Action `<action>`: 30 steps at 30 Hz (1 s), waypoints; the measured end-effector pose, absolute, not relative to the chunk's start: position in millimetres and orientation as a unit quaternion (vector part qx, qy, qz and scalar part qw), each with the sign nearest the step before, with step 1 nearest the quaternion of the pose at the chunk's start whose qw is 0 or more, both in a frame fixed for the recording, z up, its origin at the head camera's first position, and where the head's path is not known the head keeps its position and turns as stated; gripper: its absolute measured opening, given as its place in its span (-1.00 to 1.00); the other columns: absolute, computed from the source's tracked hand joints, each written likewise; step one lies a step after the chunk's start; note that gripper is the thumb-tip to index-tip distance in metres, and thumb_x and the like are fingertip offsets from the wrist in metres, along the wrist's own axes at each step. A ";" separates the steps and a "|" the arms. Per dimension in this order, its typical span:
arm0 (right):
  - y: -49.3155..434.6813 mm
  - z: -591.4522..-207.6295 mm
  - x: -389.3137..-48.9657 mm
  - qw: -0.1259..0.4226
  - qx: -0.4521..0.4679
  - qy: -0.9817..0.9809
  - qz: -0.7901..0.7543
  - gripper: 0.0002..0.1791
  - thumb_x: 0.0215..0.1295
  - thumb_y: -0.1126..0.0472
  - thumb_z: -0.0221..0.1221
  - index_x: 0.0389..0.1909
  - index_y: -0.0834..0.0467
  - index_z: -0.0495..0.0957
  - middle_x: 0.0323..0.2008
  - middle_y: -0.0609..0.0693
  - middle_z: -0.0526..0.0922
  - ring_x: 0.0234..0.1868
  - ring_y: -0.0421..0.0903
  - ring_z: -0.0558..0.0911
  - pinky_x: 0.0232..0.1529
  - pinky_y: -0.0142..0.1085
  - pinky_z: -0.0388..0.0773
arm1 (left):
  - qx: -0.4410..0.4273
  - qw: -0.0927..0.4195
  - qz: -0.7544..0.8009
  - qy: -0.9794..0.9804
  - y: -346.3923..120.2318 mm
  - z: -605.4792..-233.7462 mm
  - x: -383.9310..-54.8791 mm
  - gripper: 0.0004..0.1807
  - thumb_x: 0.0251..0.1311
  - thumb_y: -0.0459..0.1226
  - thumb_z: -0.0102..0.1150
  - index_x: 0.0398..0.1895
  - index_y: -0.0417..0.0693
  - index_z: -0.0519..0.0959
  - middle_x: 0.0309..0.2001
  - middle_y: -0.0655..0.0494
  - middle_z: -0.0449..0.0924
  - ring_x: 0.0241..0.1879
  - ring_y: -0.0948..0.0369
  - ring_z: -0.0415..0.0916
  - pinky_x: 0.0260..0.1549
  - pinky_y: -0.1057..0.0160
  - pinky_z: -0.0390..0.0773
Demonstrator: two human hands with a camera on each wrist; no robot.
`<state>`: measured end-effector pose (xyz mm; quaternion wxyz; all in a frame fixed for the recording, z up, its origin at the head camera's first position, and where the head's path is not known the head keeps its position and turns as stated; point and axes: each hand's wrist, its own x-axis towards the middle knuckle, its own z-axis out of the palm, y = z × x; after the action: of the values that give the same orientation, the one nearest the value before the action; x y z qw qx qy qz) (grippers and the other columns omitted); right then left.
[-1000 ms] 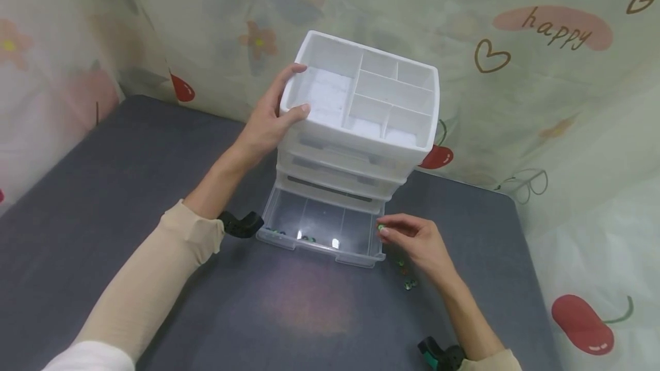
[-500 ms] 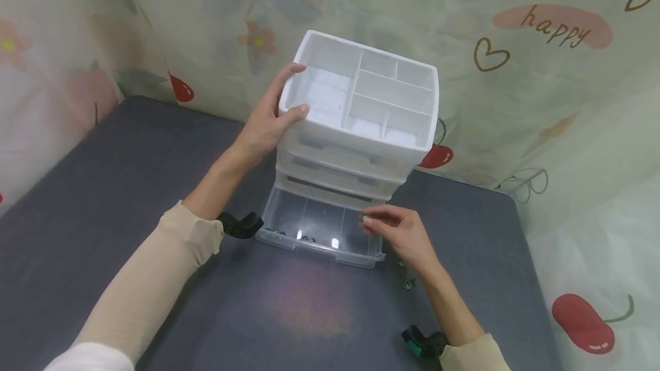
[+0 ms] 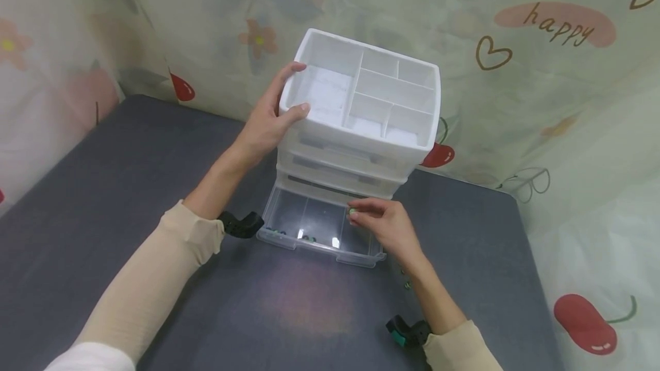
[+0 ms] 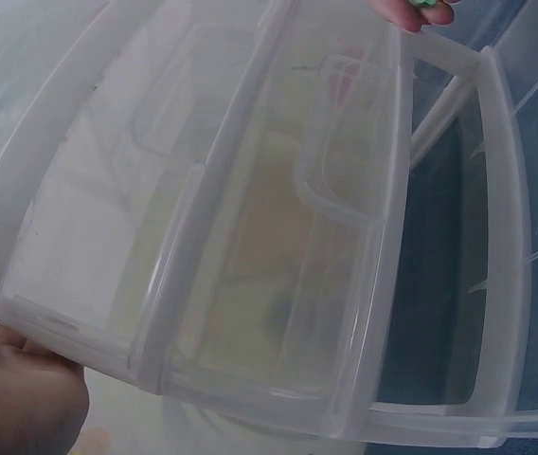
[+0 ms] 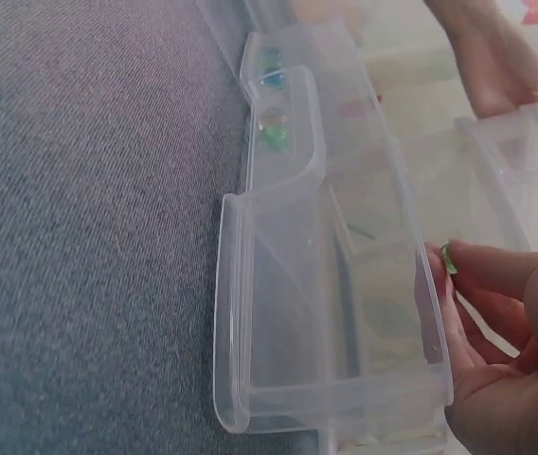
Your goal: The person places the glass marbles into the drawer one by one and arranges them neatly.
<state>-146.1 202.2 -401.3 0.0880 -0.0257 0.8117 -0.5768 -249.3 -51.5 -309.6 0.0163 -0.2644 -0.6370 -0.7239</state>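
A white plastic drawer organizer [image 3: 356, 145] stands on the dark table, its bottom clear drawer [image 3: 317, 252] pulled out. My left hand [image 3: 263, 122] grips the left side of the organizer's top, thumb over the front rim and a fingertip over the side rim. Over the right part of that drawer, my right hand [image 3: 389, 228] pinches a small green marble [image 3: 352, 211] between thumb and fingers. The same marble [image 5: 449, 258] shows at the fingertips in the right wrist view. Along the drawer's front wall lie several marbles [image 5: 274, 133], green and blue.
A few more marbles [image 3: 407, 285] lie on the table [image 3: 206, 314] right of the drawer, partly hidden by my right forearm. The organizer's top has divided compartments [image 3: 394, 87]. A patterned curtain [image 3: 412, 4] hangs behind the table.
My right hand has moved left and slightly away from me, carrying the marble from the drawer's right edge to over its inside. The left hand and organizer stay put.
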 end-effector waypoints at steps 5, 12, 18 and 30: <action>199.7 -402.1 -148.4 0.083 -0.023 0.812 -0.577 -0.69 0.13 0.18 0.24 -0.12 0.23 0.60 -0.29 0.04 0.67 -0.27 -0.04 0.65 -0.18 -0.14 0.51 | -0.262 0.019 -0.724 -0.637 -51.3 -308.8 -248.7 -0.40 0.21 -0.40 -0.01 0.31 0.03 0.10 0.18 -0.19 0.13 -0.05 0.07 0.26 -0.25 0.19 0.38; 190.8 -402.4 -153.3 0.095 -0.034 0.787 -0.609 -0.68 0.15 0.23 0.22 -0.11 0.33 0.57 -0.34 0.13 0.66 -0.30 0.03 0.65 -0.20 -0.06 0.51 | -0.264 0.027 -0.713 -0.649 -51.1 -308.3 -247.9 -0.39 0.21 -0.39 -0.01 0.31 0.00 0.09 0.24 -0.10 0.08 -0.01 0.09 0.23 -0.21 0.18 0.36; 181.4 -405.6 -158.0 0.111 -0.023 0.775 -0.621 -0.71 0.13 0.31 0.22 -0.12 0.36 0.56 -0.33 0.16 0.66 -0.30 0.02 0.65 -0.21 -0.09 0.52 | -0.260 0.025 -0.713 -0.650 -50.8 -309.1 -247.7 -0.40 0.21 -0.38 -0.01 0.32 0.03 0.09 0.23 -0.09 0.09 -0.02 0.09 0.24 -0.22 0.17 0.37; 161.5 -422.5 -169.0 0.155 0.011 0.782 -0.603 -0.79 0.12 0.35 0.22 -0.22 0.34 0.60 -0.43 0.14 0.65 -0.44 -0.10 0.64 -0.34 -0.21 0.56 | -0.262 0.023 -0.713 -0.650 -51.1 -309.5 -248.0 -0.40 0.22 -0.37 0.00 0.32 0.06 0.10 0.22 -0.10 0.10 -0.02 0.09 0.24 -0.21 0.15 0.36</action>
<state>-169.0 161.5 -422.5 0.1552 0.0114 0.7824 -0.6030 -248.0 -51.1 -309.5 0.0234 -0.2622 -0.6501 -0.7128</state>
